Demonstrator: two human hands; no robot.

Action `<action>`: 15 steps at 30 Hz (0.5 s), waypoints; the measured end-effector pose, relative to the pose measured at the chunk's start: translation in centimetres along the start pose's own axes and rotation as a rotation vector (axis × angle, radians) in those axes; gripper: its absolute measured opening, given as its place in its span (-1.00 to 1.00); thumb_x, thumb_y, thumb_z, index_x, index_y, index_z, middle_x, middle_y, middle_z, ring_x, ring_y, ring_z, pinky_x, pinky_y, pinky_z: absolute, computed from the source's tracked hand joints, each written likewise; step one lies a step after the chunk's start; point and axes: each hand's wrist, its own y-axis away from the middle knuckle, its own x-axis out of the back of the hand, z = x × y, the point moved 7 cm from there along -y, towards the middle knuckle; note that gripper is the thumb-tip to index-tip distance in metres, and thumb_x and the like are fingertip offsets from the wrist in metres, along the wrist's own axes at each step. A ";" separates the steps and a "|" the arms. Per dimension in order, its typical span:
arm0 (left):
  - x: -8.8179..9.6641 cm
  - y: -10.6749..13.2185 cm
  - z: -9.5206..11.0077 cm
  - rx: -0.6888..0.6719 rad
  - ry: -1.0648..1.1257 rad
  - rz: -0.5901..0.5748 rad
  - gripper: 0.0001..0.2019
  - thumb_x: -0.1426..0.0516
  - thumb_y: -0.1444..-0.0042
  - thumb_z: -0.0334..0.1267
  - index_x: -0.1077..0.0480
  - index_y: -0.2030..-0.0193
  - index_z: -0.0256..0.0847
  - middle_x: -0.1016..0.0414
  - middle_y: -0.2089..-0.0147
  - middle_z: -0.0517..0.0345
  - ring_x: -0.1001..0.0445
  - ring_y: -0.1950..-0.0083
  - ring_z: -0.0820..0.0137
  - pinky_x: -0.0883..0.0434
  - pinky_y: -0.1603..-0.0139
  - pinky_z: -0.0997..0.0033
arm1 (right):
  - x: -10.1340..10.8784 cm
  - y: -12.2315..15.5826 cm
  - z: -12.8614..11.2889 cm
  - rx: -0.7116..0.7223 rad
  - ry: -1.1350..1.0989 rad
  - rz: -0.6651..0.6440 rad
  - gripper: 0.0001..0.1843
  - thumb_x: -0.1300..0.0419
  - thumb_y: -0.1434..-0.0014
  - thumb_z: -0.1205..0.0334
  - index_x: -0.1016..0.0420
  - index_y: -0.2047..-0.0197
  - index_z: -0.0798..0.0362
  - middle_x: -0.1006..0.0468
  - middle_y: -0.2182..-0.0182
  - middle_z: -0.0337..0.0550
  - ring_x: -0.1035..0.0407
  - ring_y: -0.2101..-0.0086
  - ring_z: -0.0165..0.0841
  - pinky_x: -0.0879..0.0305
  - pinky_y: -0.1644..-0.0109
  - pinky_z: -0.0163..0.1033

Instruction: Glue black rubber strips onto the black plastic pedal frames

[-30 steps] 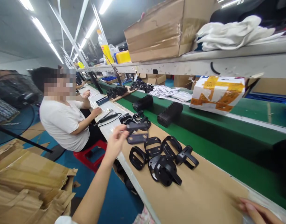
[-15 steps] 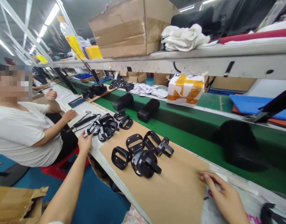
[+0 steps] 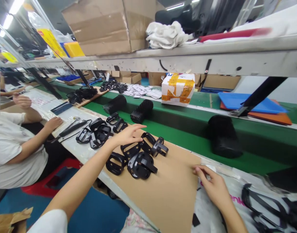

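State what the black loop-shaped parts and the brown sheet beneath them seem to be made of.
The black loop-shaped parts: probably moulded plastic, semi-gloss, with soft highlights on rounded edges. The brown sheet: likely cardboard, matte, flat and uniformly tan with a straight-cut edge.

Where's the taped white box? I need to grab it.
In the head view the white box with orange tape sits at centre, beyond the green belt, under the shelf, right of the scattered packets.
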 end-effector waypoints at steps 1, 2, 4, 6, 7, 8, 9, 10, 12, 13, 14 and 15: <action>-1.5 -1.7 0.2 -0.033 -0.024 -0.098 -0.41 -0.41 -0.04 -0.04 -0.58 -0.23 -0.10 -0.51 -0.35 -0.13 -0.49 -0.33 0.02 -0.43 -0.30 0.20 | 0.0 0.0 -0.1 0.002 -0.010 -0.001 -0.55 -0.16 -0.28 -0.18 -0.69 0.21 -0.01 -0.75 0.27 -0.02 -0.65 0.23 -0.05 -0.58 0.09 -0.04; -2.6 -3.3 0.1 -0.042 -0.056 -0.180 -0.47 -0.44 0.03 -0.07 -0.63 -0.11 -0.12 -0.57 -0.27 -0.13 -0.53 -0.27 0.01 -0.43 -0.27 0.21 | 0.0 0.1 -0.3 0.007 -0.019 0.001 -0.55 -0.15 -0.29 -0.18 -0.69 0.20 -0.01 -0.74 0.28 -0.01 -0.65 0.24 -0.05 -0.57 0.10 -0.04; -3.8 -5.8 -0.1 -0.019 -0.115 -0.285 -0.68 -0.43 0.03 -0.07 -0.67 0.16 -0.16 -0.69 0.02 -0.07 -0.63 -0.04 0.06 -0.47 -0.16 0.24 | 0.0 0.1 -0.6 0.020 -0.033 0.005 -0.56 -0.15 -0.31 -0.16 -0.68 0.20 0.00 -0.74 0.29 -0.01 -0.64 0.26 -0.06 -0.56 0.10 -0.04; -3.1 -7.5 0.5 -0.013 -0.137 -0.271 -0.73 -0.40 -0.02 -0.01 -0.63 0.31 -0.17 -0.68 0.16 -0.02 -0.63 0.08 0.11 -0.48 -0.10 0.25 | -0.1 0.1 -0.9 0.035 -0.046 0.004 -0.57 -0.15 -0.34 -0.14 -0.68 0.20 0.01 -0.74 0.29 -0.01 -0.63 0.26 -0.06 -0.55 0.10 -0.03; -2.1 -8.0 1.3 -0.026 -0.126 -0.216 -0.70 -0.38 -0.03 0.04 -0.61 0.34 -0.17 -0.68 0.12 -0.04 -0.62 0.04 0.10 -0.47 -0.12 0.24 | -0.1 0.2 -1.0 0.043 -0.053 0.005 -0.58 -0.14 -0.35 -0.12 -0.68 0.20 0.01 -0.73 0.29 -0.01 -0.63 0.26 -0.07 -0.54 0.09 -0.03; -0.8 -8.2 2.4 -0.047 -0.102 -0.127 -0.65 -0.39 -0.01 0.10 -0.59 0.36 -0.17 -0.66 0.00 -0.08 -0.60 -0.05 0.06 -0.47 -0.16 0.23 | -0.1 0.2 -1.1 0.052 -0.060 0.006 -0.59 -0.14 -0.36 -0.09 -0.68 0.19 0.02 -0.73 0.29 -0.02 -0.62 0.26 -0.08 -0.53 0.10 -0.04; 0.6 -8.2 3.5 -0.061 -0.060 -0.035 -0.59 -0.39 0.01 0.16 -0.57 0.37 -0.18 -0.60 -0.15 -0.11 -0.56 -0.15 0.03 -0.46 -0.21 0.21 | -0.2 0.2 -1.3 0.061 -0.065 0.006 -0.60 -0.13 -0.37 -0.07 -0.69 0.19 0.02 -0.73 0.30 -0.03 -0.62 0.26 -0.09 -0.53 0.10 -0.05; 1.9 -7.8 4.6 -0.046 0.001 0.042 -0.54 -0.39 0.04 0.21 -0.56 0.36 -0.20 -0.54 -0.24 -0.12 -0.52 -0.22 0.00 -0.46 -0.23 0.20 | -0.2 0.3 -1.4 0.068 -0.068 0.005 -0.62 -0.13 -0.38 -0.03 -0.69 0.19 0.02 -0.72 0.30 -0.05 -0.61 0.27 -0.11 -0.52 0.12 -0.07; 3.3 -6.5 5.9 0.095 0.242 0.118 -0.44 -0.38 0.05 0.26 -0.55 0.17 -0.22 -0.55 -0.21 -0.07 -0.56 -0.14 0.04 -0.55 -0.10 0.19 | -0.2 0.5 -1.7 0.077 -0.072 0.008 -0.66 -0.13 -0.38 0.04 -0.68 0.19 0.01 -0.72 0.29 -0.07 -0.61 0.26 -0.14 -0.51 0.12 -0.10; 3.3 -5.6 6.3 0.198 0.385 0.120 -0.35 -0.38 0.04 0.24 -0.53 -0.01 -0.23 -0.58 -0.15 -0.04 -0.59 -0.08 0.06 -0.56 -0.06 0.16 | -0.3 0.5 -1.8 0.078 -0.076 0.010 -0.68 -0.13 -0.38 0.08 -0.68 0.19 0.01 -0.72 0.27 -0.08 -0.60 0.25 -0.15 -0.50 0.12 -0.12; 3.3 -4.5 6.6 0.291 0.521 0.166 -0.25 -0.40 0.07 0.22 -0.47 -0.15 -0.23 -0.61 -0.09 0.00 -0.60 -0.03 0.08 -0.57 -0.02 0.15 | -0.3 0.6 -2.0 0.079 -0.086 0.011 -0.70 -0.14 -0.39 0.11 -0.68 0.19 0.01 -0.72 0.26 -0.08 -0.60 0.24 -0.17 -0.49 0.11 -0.14; 2.9 -3.4 7.2 0.344 0.628 0.207 -0.16 -0.43 0.13 0.22 -0.43 -0.22 -0.24 -0.64 -0.01 0.02 -0.61 0.02 0.09 -0.57 0.02 0.14 | -0.4 0.7 -2.2 0.081 -0.101 0.015 -0.72 -0.14 -0.39 0.14 -0.68 0.19 0.02 -0.72 0.26 -0.08 -0.60 0.23 -0.18 -0.48 0.11 -0.15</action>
